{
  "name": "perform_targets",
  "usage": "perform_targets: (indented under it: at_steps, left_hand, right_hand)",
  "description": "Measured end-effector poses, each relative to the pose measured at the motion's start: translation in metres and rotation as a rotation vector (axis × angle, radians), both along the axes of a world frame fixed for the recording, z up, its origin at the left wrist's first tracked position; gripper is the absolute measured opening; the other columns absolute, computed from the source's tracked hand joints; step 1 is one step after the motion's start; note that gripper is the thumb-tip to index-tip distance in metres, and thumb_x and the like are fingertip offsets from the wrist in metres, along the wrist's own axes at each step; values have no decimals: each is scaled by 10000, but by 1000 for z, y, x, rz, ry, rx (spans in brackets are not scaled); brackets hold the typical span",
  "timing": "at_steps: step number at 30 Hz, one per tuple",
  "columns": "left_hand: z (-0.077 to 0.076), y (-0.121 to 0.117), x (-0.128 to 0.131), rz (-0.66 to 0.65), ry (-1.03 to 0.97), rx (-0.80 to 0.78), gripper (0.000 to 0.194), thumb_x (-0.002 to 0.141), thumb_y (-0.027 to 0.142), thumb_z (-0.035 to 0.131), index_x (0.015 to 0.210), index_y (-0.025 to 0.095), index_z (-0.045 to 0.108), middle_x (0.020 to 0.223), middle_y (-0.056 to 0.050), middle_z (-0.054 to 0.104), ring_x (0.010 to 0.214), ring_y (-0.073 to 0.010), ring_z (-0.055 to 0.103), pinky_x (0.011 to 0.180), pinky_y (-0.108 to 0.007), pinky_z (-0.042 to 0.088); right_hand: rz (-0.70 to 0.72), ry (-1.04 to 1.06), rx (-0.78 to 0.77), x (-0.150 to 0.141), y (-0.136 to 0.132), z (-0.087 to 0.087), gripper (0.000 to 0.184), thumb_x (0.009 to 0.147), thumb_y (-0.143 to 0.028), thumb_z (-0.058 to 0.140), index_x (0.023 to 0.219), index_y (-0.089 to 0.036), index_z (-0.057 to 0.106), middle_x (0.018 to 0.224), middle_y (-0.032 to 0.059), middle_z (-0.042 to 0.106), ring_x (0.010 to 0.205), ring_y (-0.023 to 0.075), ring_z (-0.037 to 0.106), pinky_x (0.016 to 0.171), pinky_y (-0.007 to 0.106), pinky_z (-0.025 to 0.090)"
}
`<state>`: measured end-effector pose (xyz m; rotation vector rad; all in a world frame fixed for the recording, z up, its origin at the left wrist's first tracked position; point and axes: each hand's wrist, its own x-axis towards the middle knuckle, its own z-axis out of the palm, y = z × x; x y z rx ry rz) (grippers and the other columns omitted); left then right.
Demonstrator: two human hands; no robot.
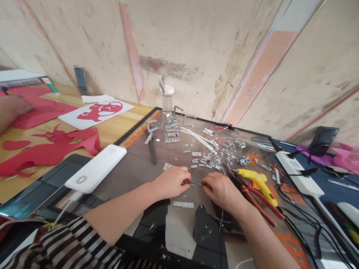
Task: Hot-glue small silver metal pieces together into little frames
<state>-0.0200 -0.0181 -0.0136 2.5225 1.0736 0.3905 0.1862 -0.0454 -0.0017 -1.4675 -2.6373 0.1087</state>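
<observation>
My left hand (175, 181) is closed in a pinch over the dark glass tabletop (134, 183), and a small grey piece (193, 184) sticks out from its fingertips. Facing it across a narrow gap, my right hand (220, 188) also pinches a small grey piece (199, 183). Just in front of me lies a pale flat strip (183, 204) made of joined segments. Beyond both hands are loose silvery pieces (206, 163), scattered and in small rows. Long white strips (199, 138) lie farther back.
Right of my right hand rest red-handled pliers (260, 203) and a yellow glue gun (259, 183). A white power strip (298, 173) with black cables runs along the right edge. At left lie a white power bank (97, 168) and red cut-outs (53, 147); another person's hand (14, 108) is there.
</observation>
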Motion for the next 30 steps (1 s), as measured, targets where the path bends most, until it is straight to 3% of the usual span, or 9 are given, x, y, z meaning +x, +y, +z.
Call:
perform_targets:
  at_steps: [7,15,30]
  left_hand:
    - [1,-1,0,-2,5,0,82,762,184,560,794,191,634,827,-4,619,759,-144,589,659,-229,400]
    - [0,-1,0,-17,12,15,81,765,188,562,798,192,635,830,-4,619,752,-142,583,650,-229,395]
    - [2,-2,1,-34,28,26,82,780,185,550,791,189,630,805,-2,600,736,-143,574,631,-233,391]
  right_hand:
    - [-8,212,-108,0,-4,8,120,745,-79,571,751,-161,658,692,15,628,646,130,562,605,212,401]
    - [-20,68,-47,4,1,3,157,781,-97,537,770,-160,681,716,42,642,703,166,582,664,248,418]
    - [37,54,-61,-7,-3,1,185,820,-87,522,790,-173,683,755,36,647,766,159,591,700,244,433]
